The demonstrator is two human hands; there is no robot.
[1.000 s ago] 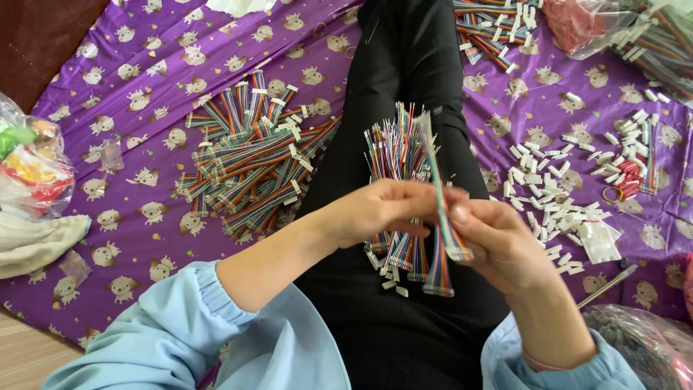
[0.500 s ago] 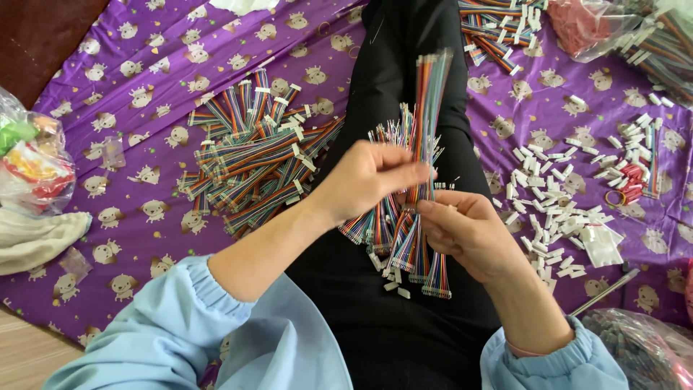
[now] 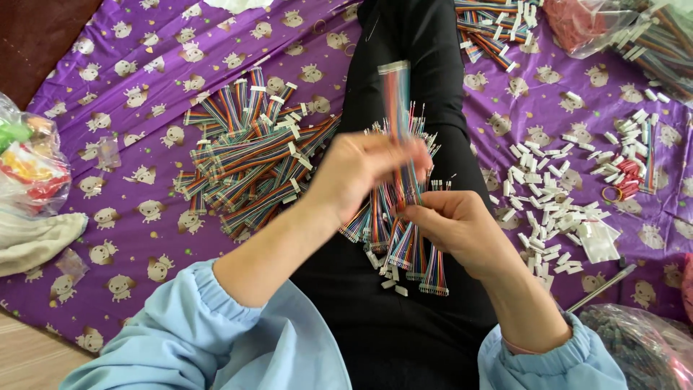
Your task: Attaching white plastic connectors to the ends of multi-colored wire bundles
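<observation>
We sit on a purple cloth; a cable pile lies at our left, loose white plugs at our right. Bags: one holds coloured bits, another dark wires. Left hand and right hand pinch one ribbon cable upright over our lap. Best gripped low, wires flat.

1. The ribbon cable held upright is rainbow-striped: red, green, blue, orange.
2. The cloth underneath is bright purple with a repeating print of little cream cartoon animals.
3. The cable pile on the left has the same rainbow stripes, with white ends.
4. The loose connectors on the right are plain white.
5. Sleeves are light blue, trousers black.
</observation>
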